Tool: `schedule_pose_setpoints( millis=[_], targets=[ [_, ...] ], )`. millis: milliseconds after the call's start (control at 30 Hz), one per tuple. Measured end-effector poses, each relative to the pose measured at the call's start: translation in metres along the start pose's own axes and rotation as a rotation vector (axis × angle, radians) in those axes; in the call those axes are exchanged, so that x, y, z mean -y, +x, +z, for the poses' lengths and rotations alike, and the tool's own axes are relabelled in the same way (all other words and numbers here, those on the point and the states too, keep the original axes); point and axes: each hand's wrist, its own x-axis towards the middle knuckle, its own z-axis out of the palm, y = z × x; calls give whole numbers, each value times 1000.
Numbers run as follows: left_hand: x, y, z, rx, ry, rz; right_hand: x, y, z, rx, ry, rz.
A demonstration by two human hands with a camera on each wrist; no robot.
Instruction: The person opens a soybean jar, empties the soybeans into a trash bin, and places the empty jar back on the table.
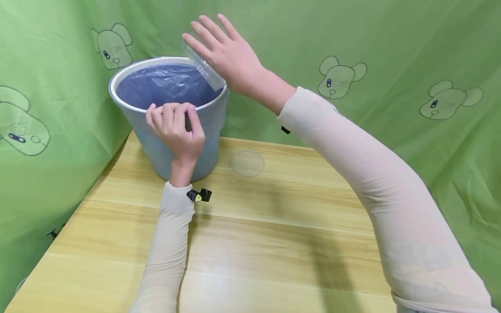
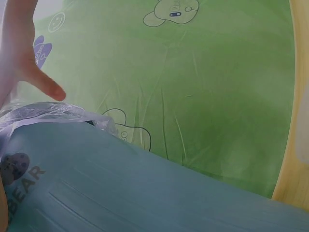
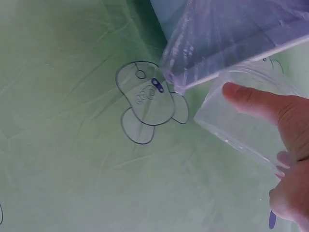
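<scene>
A blue-grey trash can (image 1: 213, 126) with a pale rim stands at the back left of the table, lined with a thin translucent bag (image 1: 164, 82). My left hand (image 1: 176, 126) grips the near rim, fingers curled at its top edge. Above the can's right side is my right hand (image 1: 235, 63), its fingers straight and spread. A clear plastic cup (image 1: 209, 74) lies tilted along the palm side of that hand, by the rim. In the right wrist view the extended thumb (image 3: 253, 101) overlaps the cup (image 3: 236, 123); firm contact cannot be judged.
A clear round lid (image 1: 248, 163) lies flat on the wood-grain table (image 1: 250, 243), right of the can. Green cloth (image 1: 282, 34) with printed bear heads hangs behind and on the left. The liner (image 2: 53, 113) folds over the can's rim.
</scene>
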Motion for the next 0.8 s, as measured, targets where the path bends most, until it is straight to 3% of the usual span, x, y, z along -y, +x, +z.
schedule_pose_setpoints(
  millis=[167, 400, 633, 800],
  targets=[
    [2, 0, -1, 6, 0, 1, -3, -4, 2, 22, 30, 22],
    [2, -1, -3, 1, -14, -10, -17, -18, 1, -49, 148, 125],
    [4, 3, -4, -4, -30, -16, -29, -47, 6, -130, 250, 306],
    [8, 4, -7, -4, -31, -24, -35, -75, 21, -173, 434, 478]
  ],
)
